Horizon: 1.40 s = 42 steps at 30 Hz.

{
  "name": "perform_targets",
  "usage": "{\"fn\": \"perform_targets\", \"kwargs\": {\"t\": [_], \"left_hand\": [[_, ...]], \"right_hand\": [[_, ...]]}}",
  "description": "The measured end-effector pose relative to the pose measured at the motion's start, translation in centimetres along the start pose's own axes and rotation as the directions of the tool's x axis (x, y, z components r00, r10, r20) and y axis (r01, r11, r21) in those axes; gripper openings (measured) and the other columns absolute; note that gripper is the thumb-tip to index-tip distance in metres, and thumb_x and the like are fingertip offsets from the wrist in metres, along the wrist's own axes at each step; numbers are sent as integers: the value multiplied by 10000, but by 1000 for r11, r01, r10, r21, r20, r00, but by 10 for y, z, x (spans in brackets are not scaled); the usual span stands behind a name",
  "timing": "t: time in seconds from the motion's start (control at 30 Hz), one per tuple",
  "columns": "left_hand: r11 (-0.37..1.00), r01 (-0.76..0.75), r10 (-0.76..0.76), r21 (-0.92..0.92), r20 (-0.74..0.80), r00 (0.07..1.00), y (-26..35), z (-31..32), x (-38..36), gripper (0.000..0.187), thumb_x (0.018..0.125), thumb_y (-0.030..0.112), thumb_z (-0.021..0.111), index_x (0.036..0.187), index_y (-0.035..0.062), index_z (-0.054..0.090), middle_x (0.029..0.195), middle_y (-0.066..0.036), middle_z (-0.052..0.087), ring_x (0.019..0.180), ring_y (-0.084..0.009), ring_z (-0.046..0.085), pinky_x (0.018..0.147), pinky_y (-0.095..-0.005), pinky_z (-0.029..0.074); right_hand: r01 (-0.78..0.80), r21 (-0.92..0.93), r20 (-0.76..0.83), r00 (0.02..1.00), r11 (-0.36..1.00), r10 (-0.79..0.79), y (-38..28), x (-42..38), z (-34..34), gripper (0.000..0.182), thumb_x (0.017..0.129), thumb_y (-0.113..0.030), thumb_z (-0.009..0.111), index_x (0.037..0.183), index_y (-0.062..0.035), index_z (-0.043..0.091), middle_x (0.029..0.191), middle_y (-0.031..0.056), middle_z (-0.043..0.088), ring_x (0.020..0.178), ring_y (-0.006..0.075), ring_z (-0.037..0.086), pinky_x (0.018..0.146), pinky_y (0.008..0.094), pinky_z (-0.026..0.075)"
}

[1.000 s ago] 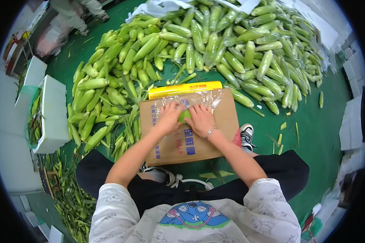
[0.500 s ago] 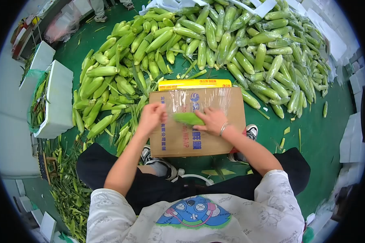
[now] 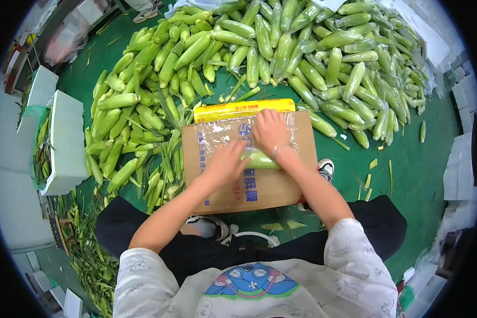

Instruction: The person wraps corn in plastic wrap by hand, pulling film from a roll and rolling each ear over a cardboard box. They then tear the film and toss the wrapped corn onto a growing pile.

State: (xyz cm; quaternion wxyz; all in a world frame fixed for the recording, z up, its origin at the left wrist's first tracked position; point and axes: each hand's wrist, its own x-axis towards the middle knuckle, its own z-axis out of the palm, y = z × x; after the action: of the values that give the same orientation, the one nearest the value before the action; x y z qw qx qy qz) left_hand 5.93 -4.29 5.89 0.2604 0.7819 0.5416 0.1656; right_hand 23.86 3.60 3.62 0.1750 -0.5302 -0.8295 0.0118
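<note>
A green corn ear (image 3: 261,159) lies across the cardboard box (image 3: 228,196) in front of me, with clear film (image 3: 217,133) spread over the box top. My left hand (image 3: 227,161) is at the ear's left end, its fingers bent and partly hidden. Above the ear, my right hand (image 3: 270,131) reaches over the film near the yellow wrap roll (image 3: 244,108); its fingers point away from me and whether they pinch the film is unclear. The roll lies along the box's far edge.
Unwrapped corn (image 3: 123,100) is heaped at the left, film-wrapped corn (image 3: 355,79) at the right. A white foam box (image 3: 69,143) with husks stands far left. Loose husks (image 3: 90,254) cover the lower left floor. Another person's shoe (image 3: 145,15) shows at the top.
My right hand has moved from the ear up toward the roll. My left hand has come in to the ear's left end. The ear now looks shiny, and the whole view has shifted slightly.
</note>
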Motion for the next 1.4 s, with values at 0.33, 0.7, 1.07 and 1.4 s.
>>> {"fn": "perform_targets", "kwargs": {"t": [0.33, 0.7, 1.07, 1.4], "left_hand": [[971, -172, 172, 169, 14, 985, 5, 56, -16, 721, 737, 467, 750, 1143, -65, 482, 923, -222, 598, 810, -374, 613, 690, -461, 511], [442, 887, 62, -138, 990, 123, 45, 23, -164, 574, 907, 590, 519, 873, 32, 650, 629, -38, 579, 472, -104, 519, 415, -222, 390], [693, -139, -345, -707, -495, 797, 86, -61, -85, 158, 870, 138, 636, 874, -18, 660, 802, -109, 666, 748, -179, 635, 714, -300, 507], [563, 32, -82, -826, -17, 997, 53, -16, 151, 591, 853, 385, 705, 1208, -31, 482, 968, -111, 637, 907, -203, 605, 816, -335, 492]], "right_hand": [[-67, 660, 571, 692, 748, -442, 9, -27, 33, 573, 972, -411, 389, 1442, -85, 346, 1418, 158, 442, 1326, 312, 375, 1086, 412, 298], [103, 576, 379, 846, 811, -376, -16, -87, 13, 584, 942, -375, 488, 1419, -69, 347, 1301, 191, 516, 1209, 335, 483, 995, 471, 360], [-332, 493, 810, 512, -804, 285, -59, -106, -31, 267, 907, -254, 587, 867, 0, 659, 875, 138, 678, 783, 240, 653, 720, 349, 530], [-459, 771, 634, 616, -442, 467, 8, -2, -64, 479, 907, -653, 432, 977, -192, 542, 625, -37, 534, 396, 71, 456, 300, 187, 275]]}}
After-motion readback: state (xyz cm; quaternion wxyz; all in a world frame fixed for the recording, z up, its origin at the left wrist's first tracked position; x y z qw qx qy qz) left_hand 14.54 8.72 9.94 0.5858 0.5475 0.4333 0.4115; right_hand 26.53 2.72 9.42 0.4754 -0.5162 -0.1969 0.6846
